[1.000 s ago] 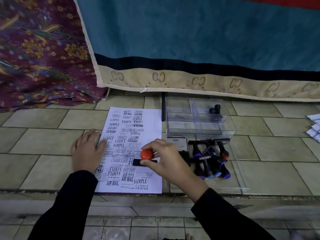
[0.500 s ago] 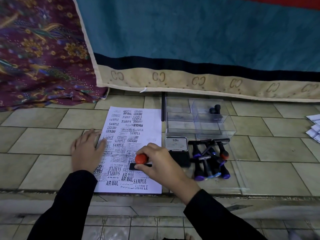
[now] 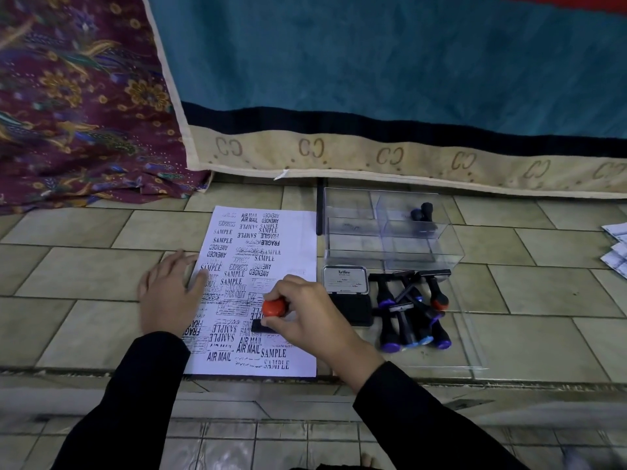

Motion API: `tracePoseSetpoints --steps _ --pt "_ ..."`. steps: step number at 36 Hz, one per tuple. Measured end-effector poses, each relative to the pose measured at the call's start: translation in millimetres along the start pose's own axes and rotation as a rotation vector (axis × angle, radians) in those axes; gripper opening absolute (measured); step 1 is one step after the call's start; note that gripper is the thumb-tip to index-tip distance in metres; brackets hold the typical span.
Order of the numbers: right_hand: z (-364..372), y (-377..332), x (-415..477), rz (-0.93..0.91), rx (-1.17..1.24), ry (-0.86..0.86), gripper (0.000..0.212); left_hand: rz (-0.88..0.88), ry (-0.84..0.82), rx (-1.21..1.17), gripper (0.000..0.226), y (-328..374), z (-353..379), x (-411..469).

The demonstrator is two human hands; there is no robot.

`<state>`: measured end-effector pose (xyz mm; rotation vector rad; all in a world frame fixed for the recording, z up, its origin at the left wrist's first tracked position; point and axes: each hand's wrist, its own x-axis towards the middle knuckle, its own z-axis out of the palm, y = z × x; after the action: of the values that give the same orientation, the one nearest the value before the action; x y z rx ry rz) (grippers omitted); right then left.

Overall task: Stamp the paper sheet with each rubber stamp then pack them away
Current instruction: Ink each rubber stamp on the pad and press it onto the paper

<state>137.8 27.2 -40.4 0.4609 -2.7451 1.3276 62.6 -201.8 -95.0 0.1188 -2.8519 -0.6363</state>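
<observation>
Two hands show in my feed, both coming out of black sleeves. The left hand (image 3: 169, 293) lies flat with its fingers straight, their tips pressing the left edge of the paper sheet (image 3: 302, 232). The right hand (image 3: 305, 317) is curled round a red-knobbed rubber stamp (image 3: 274, 307), fingers and thumb pinching the rounded glossy knob. The stamp's flat black rectangular base sits down on the near middle of the sheet.

The sheet is thin white paper lying flat on the tiled floor (image 3: 84, 273), crowded with black block-letter prints such as SAMPLE, AIR MAIL, AMENDED and FAX OUT, some of them upside down.

Just right of the sheet I see an open ink pad (image 3: 353, 308), a dark matte rectangle whose hinged lid carries a white Artline label. Right of that is a heap of rubber stamps (image 3: 410, 313), black stems crossing each other, with rounded purple, blue and red knobs. They rest on a clear flat plastic panel (image 3: 471, 337).

Beyond the pad stands a clear plastic box (image 3: 356, 212), hard-edged and rectangular, with two dark stamps (image 3: 422, 212) upright in its far right part.

Along the far side runs a teal fabric with a beige patterned border (image 3: 373, 62), and at far left a maroon floral cloth (image 3: 68, 96) lies in folds.
</observation>
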Motion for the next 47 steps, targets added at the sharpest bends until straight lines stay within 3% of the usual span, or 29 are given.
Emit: tracePoseSetpoints --steps 21,27,31,41,47 --pt "2 6 -9 -0.026 0.029 -0.007 0.028 -0.014 0.007 -0.003 0.034 3 -1 0" --pt "-42 13 -11 0.063 0.16 0.297 0.039 -0.012 0.006 0.005 0.033 0 0 1" --pt "-86 21 -22 0.127 0.053 0.374 0.034 -0.009 0.005 0.008 0.035 -1 1 1" --pt "-147 51 -73 0.25 -0.332 0.235 0.028 -0.014 0.002 0.0 0.036 1 0 1" --pt "-149 63 -87 0.319 -0.417 0.161 0.033 -0.016 -0.005 -0.012 0.035 1 0 2"
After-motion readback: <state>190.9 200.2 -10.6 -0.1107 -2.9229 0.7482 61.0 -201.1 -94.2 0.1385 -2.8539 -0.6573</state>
